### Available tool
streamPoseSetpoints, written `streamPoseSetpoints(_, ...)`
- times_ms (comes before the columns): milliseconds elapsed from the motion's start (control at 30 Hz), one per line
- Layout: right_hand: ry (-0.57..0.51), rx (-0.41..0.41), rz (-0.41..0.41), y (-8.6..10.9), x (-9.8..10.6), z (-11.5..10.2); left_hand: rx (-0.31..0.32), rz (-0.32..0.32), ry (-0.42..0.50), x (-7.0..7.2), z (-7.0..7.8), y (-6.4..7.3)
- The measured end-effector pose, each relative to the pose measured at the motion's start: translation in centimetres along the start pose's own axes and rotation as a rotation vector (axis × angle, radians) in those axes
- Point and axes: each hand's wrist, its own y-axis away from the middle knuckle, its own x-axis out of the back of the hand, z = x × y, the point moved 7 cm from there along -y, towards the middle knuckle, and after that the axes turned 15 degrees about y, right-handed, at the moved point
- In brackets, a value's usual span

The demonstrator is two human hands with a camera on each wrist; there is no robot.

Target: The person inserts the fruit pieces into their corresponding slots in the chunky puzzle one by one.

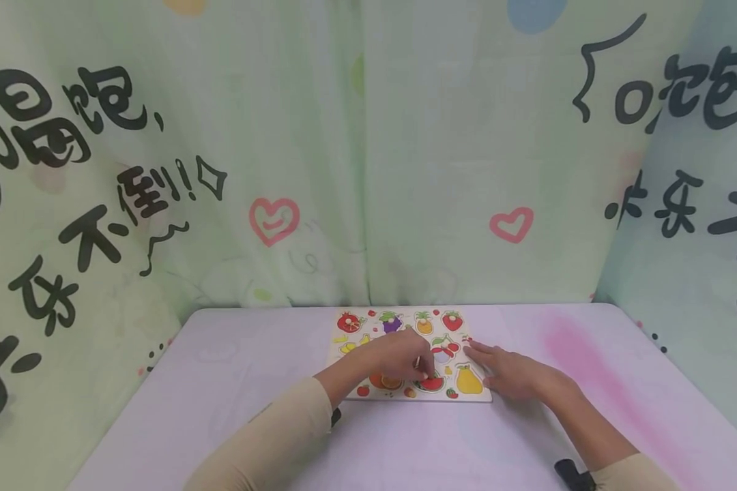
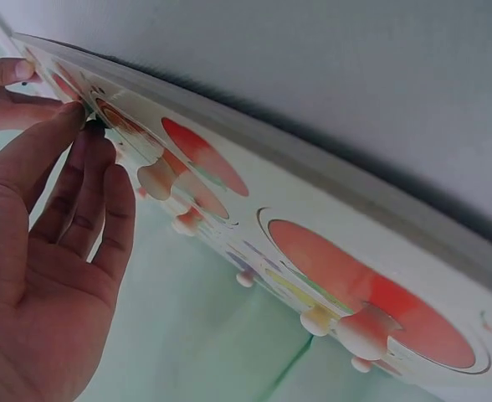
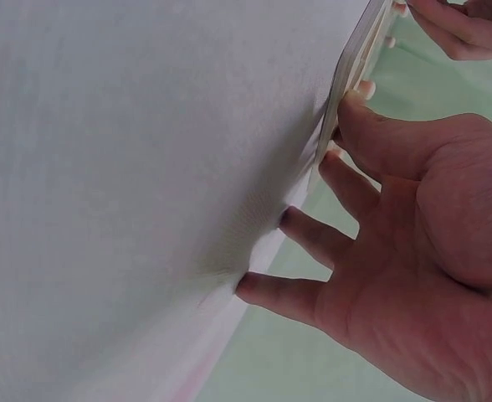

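A white wooden puzzle board (image 1: pixel 408 320) printed with fruit lies flat on the table, its pieces fitted with small round knobs. My left hand (image 1: pixel 405 354) reaches across it and pinches the watermelon piece (image 1: pixel 431 384) at the lower middle. In the left wrist view, thumb and fingertips of the left hand (image 2: pixel 58 251) meet close to the board face; the piece there is mostly hidden. My right hand (image 1: pixel 510 374) rests at the board's right edge beside the yellow pear (image 1: pixel 469 380). Its fingers are spread, thumb touching the board and other fingertips on the table, as the right wrist view shows.
Around the hands on the board are a strawberry (image 1: pixel 452 320), a pineapple (image 1: pixel 424 323), grapes (image 1: pixel 390 322) and a pomegranate (image 1: pixel 348 322). The pale tabletop (image 1: pixel 233 382) has a pink patch at right. Printed curtains (image 1: pixel 368 150) stand behind and at both sides.
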Motion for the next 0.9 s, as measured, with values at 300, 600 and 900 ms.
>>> streamPoseSetpoints(300, 0.015, 0.005, 0.007, 0.0, 0.0, 0.0, -0.003, -0.001, -0.013, -0.2, 0.0, -0.1)
streamPoseSetpoints(600, 0.008, 0.012, 0.013, 0.1, 0.1, -0.1, -0.003, -0.008, -0.033, -0.2, 0.4, 0.1)
streamPoseSetpoints(900, 0.009, -0.001, 0.008, 0.1, 0.0, -0.1, -0.012, 0.026, -0.073, -0.3, 1.0, 0.9)
